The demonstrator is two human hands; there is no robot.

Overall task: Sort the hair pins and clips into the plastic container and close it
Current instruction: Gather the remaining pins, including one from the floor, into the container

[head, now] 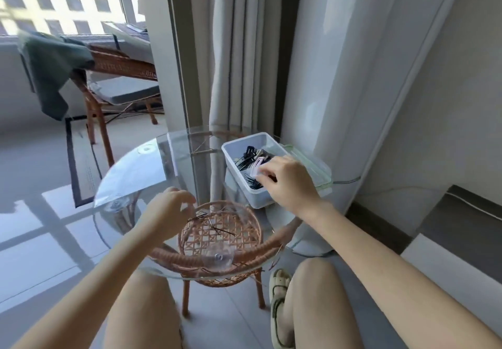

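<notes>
A translucent plastic container (239, 145) stands open on the far right of the round glass table (130, 177). Inside lie black clips (249, 151), a pink clip (256, 166) and black pins (251, 181). My right hand (288, 183) hovers over the container, its fingertips pinched on the pink clip. My left hand (169, 210) is on the glass near the table's middle, fingers curled over thin black hair pins (199, 216). Another black pin (224, 231) lies loose on the glass just right of it. The container's green-rimmed lid (315, 164) lies behind my right hand.
A wicker frame and lower shelf (217, 237) show through the glass. A curtain (239, 50) hangs right behind the table. A rattan chair (116, 77) with a green cloth stands at far left. My knees and a sandalled foot (279, 308) are under the near edge.
</notes>
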